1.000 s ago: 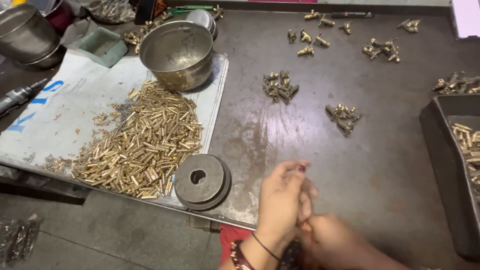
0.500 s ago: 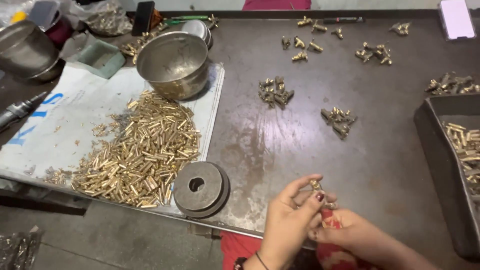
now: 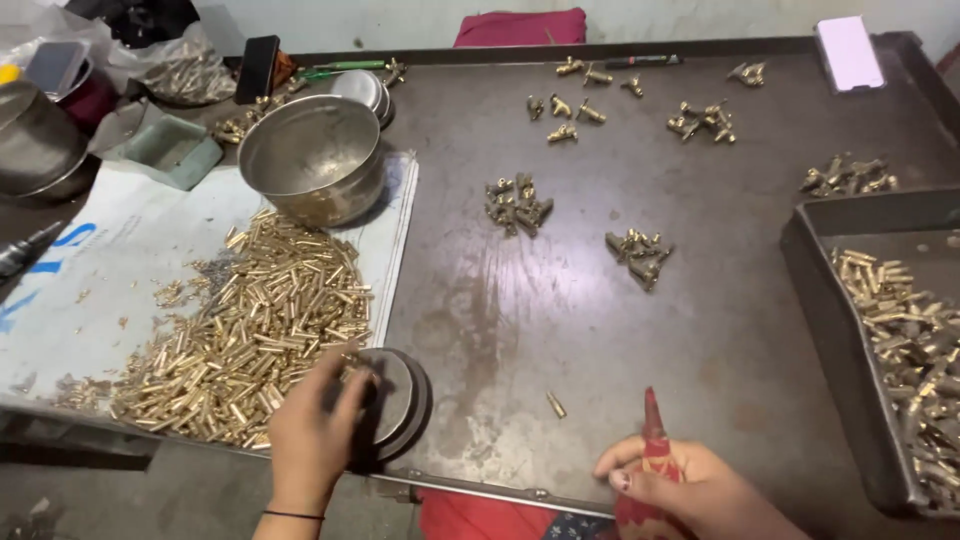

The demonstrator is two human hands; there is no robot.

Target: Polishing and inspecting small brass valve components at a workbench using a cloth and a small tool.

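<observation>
Hands (image 3: 315, 425) apart, left on brass pins (image 3: 250, 340)

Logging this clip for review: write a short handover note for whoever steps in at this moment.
Left hand reaches into the edge of the pile of brass pins, beside the round metal disc; what its grip holds is hidden.
Right hand holds a red pointed tool.
One loose pin lies on the metal table.
Small clusters of brass parts lie mid-table; more pins fill the tray.
</observation>
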